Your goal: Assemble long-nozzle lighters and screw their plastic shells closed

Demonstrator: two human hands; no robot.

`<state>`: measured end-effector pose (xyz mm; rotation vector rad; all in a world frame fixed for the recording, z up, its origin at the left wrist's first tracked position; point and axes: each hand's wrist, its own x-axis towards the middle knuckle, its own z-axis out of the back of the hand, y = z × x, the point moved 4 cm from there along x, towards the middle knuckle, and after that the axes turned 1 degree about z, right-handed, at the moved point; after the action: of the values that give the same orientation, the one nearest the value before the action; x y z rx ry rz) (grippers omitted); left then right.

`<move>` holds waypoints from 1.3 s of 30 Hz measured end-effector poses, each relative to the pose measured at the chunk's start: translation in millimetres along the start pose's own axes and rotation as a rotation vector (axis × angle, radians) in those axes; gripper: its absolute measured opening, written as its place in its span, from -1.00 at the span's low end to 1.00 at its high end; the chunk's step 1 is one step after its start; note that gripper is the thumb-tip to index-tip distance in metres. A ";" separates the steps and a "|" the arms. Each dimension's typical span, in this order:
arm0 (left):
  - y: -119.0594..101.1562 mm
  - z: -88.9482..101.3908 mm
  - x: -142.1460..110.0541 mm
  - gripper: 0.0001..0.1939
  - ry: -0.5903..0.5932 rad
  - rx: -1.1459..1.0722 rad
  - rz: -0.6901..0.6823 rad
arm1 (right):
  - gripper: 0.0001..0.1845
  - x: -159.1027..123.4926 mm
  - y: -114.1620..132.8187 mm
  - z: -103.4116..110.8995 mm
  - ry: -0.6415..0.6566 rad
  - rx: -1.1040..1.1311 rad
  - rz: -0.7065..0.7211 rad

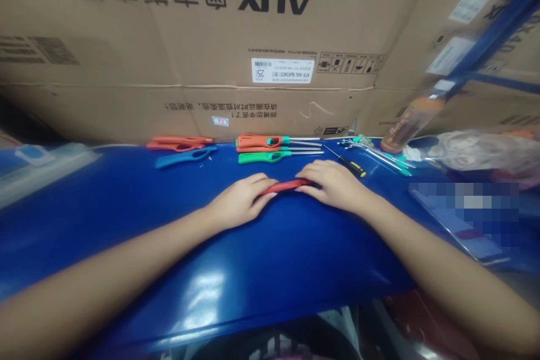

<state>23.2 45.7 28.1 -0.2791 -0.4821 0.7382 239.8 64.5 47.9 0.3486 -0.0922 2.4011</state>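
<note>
Between my two hands is a red plastic lighter casing (pixel 287 185), held level above the blue table. Its left end is pinched by my left hand (pixel 240 199), its right end by my right hand (pixel 333 183); the fingers cover both ends. Just beyond lie a green long-necked lighter (pixel 260 157) and orange ones (pixel 255 141) with metal tubes pointing right. Farther left are orange-red casings (pixel 177 143) and a blue casing (pixel 181 158). A black and yellow screwdriver (pixel 353 168) lies just past my right hand.
Metal tubes with teal ends (pixel 386 158) lie right of the screwdriver. An orange-capped bottle (pixel 407 129), a clear plastic bag (pixel 468 149) and a flat phone-like device (pixel 459 225) are on the right. Cardboard (pixel 189 62) walls the back of the blue table (pixel 270 270). Clear plastic (pixel 50 171) lies left.
</note>
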 end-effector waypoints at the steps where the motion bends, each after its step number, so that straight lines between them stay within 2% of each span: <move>1: 2.1 -0.5 0.0 -0.66 -0.007 0.029 0.012 | -0.64 -1.3 -5.5 2.5 -0.015 -0.034 -0.009; 3: 6.7 0.3 0.1 -0.65 -0.042 0.067 0.040 | -0.51 -5.9 -21.5 8.5 -0.039 -0.099 -0.056; 5: 10.8 2.6 0.3 -0.66 -0.094 0.061 0.061 | -0.48 -11.8 -41.6 14.2 -0.047 -0.143 -0.129; 7: 13.6 4.5 0.4 -0.66 -0.138 0.024 0.066 | -0.61 -16.7 -59.7 18.5 -0.051 -0.145 -0.169; 9: 14.8 4.8 0.3 -0.66 -0.151 -0.011 0.055 | -0.79 -19.2 -71.5 21.2 -0.061 -0.097 -0.148; 12: 13.9 4.0 -0.5 -0.66 -0.142 -0.034 0.023 | -0.81 -19.1 -77.4 23.2 -0.091 -0.017 -0.089; 17: 8.6 5.0 -1.6 -0.67 -0.125 -0.064 -0.031 | -0.78 -14.6 -64.0 18.4 -0.067 0.017 -0.030; 25: 3.4 2.2 -3.1 -0.70 -0.070 -0.082 -0.073 | -0.75 -3.5 -2.9 -0.4 -0.046 0.118 0.158; 29: 3.5 4.1 -3.5 -0.72 -0.130 -0.120 -0.072 | -0.71 -2.6 3.2 3.1 -0.055 0.116 0.151; 34: 5.0 7.7 -2.9 -0.74 -0.200 -0.202 0.057 | -0.72 -5.8 -7.6 10.1 -0.072 0.067 0.141; 39: 10.4 2.1 -2.5 -0.69 -0.058 -0.446 0.288 | -0.69 -9.4 -1.4 5.5 -0.168 -0.060 0.293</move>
<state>14.6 51.5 24.8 -0.7574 -0.6690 0.9158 248.7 58.7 50.6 0.5402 -0.3104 2.6457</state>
